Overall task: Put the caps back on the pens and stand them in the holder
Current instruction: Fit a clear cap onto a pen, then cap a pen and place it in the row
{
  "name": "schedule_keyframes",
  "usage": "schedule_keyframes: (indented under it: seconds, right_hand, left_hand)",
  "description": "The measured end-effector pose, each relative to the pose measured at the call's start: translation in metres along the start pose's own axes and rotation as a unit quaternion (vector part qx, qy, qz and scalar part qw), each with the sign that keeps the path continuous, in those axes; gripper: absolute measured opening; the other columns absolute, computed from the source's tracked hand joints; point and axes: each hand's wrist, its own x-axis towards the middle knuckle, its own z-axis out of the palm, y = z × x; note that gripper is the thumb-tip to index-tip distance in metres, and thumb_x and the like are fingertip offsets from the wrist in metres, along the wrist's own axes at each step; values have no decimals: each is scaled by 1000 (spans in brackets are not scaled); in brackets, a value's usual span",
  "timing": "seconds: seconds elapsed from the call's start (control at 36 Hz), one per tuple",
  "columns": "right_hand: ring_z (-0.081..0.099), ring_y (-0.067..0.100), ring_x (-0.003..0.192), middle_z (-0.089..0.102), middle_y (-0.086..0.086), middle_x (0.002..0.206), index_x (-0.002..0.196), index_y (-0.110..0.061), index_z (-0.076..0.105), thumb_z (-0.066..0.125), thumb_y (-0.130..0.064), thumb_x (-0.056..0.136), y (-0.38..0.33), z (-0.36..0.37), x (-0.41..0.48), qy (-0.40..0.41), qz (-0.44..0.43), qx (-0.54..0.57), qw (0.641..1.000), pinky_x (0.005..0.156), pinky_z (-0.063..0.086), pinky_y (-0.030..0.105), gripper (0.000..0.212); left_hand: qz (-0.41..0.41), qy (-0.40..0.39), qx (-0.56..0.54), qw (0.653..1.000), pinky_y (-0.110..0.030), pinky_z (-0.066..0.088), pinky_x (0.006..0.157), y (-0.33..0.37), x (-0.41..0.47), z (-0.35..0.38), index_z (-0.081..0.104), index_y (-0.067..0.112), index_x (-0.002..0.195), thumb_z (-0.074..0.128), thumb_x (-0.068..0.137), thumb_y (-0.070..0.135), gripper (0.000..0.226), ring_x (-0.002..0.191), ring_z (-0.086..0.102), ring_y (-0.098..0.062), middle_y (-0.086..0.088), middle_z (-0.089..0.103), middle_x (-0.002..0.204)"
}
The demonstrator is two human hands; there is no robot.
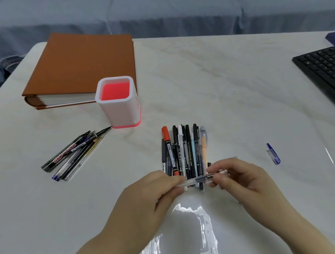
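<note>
Clear plastic pen with a dark ink core (197, 179), held level just above the near ends of a row of capped pens and markers (184, 151). Left hand (153, 194) pinched shut on the barrel's left end; right hand (238, 179) clamped on the right end, fingertips around a clear cap (221, 173) (seated fully or only partly, cannot tell). Further left on the white marble-patterned counter (218, 80), a loose fan of uncapped pens and a whiteboard marker (74, 154), tips toward the holder. White square pen holder with a red-pink inside and base (118, 104) upright behind them, nothing in it, just beside a thick brown-covered book (80, 63). Out to the right, lying alone, a small blue pen cap (273, 153). Black keyboard (326, 70) at the right edge.
</note>
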Motion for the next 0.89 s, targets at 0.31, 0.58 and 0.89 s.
schedule_keyframes:
  seconds: [0.31, 0.58, 0.89]
  right_hand:
    - [58, -1, 56, 67, -9, 61, 70, -34, 68, 64, -25, 66, -5, -3, -3, 2, -49, 22, 999, 51, 38, 3, 11]
    - [56, 1, 48, 68, 0, 57, 70, -24, 70, 66, 2, 75, 1, 4, 7, 20, -33, 59, 998, 52, 43, 8, 27]
    - [44, 7, 51, 56, -9, 52, 73, -22, 66, 55, -12, 86, 1, 48, 32, 34, 73, 148, 986, 52, 38, 14, 20]
  left_hand:
    - [21, 13, -36, 999, -9, 36, 56, 9, 3, 6, 63, 29, 93, 47, 85, 37, 20, 62, 49, -4, 7, 52, 72]
    - [27, 47, 14, 998, -5, 38, 63, 1, 5, 10, 69, 25, 94, 50, 87, 34, 22, 66, 50, 5, 15, 61, 72]
    - [-85, 118, -12, 989, -11, 40, 76, -28, 7, -12, 69, 22, 90, 42, 83, 44, 36, 84, 56, -3, 9, 68, 87]
